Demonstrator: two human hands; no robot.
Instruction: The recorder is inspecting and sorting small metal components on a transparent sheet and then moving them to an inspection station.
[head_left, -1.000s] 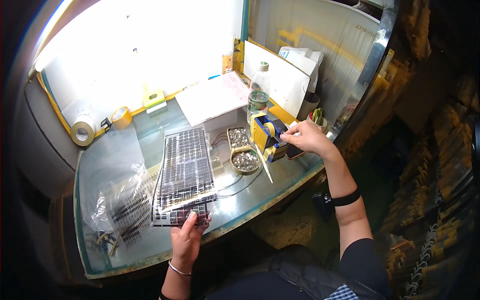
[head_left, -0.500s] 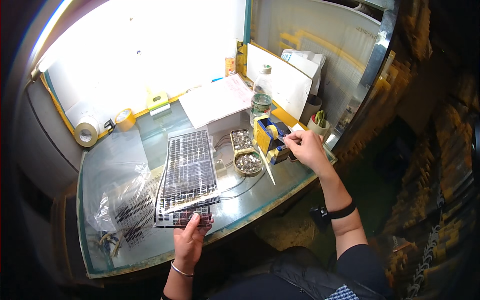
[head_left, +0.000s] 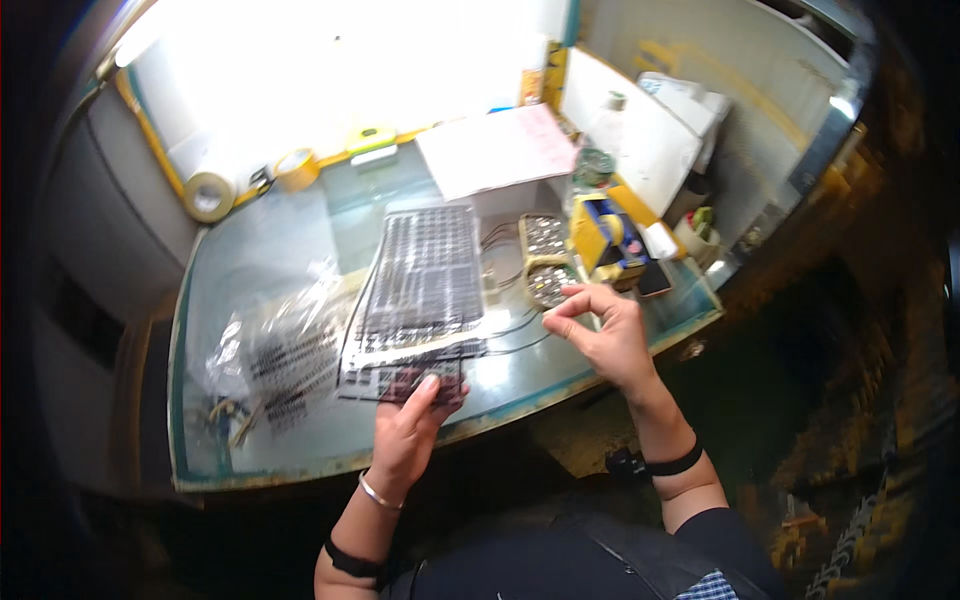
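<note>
In my left hand (head_left: 412,425) is a small stack of clear film sheets (head_left: 425,285) with rows of black marks, gripped at the near edge, thumb on top. The sheets slant away from me above the glass-topped table. My right hand (head_left: 612,340) hovers at the right with thumb and index finger pinched. Whatever is in that pinch is too small and blurred to make out. Just beyond it are an open tin (head_left: 545,260) of small shiny pieces and a yellow and blue tape dispenser (head_left: 603,238).
A clear plastic bag (head_left: 280,290) and more marked film (head_left: 295,370) lie on the table (head_left: 480,405) at left. Tape rolls (head_left: 209,197) line the back edge. Papers (head_left: 495,150), a bottle (head_left: 597,150) and a small pot (head_left: 697,238) stand at the back and right.
My right hand has come away from the tape dispenser, toward me and in front of the tin. My left hand still holds the sheets. The whole view has shifted.
</note>
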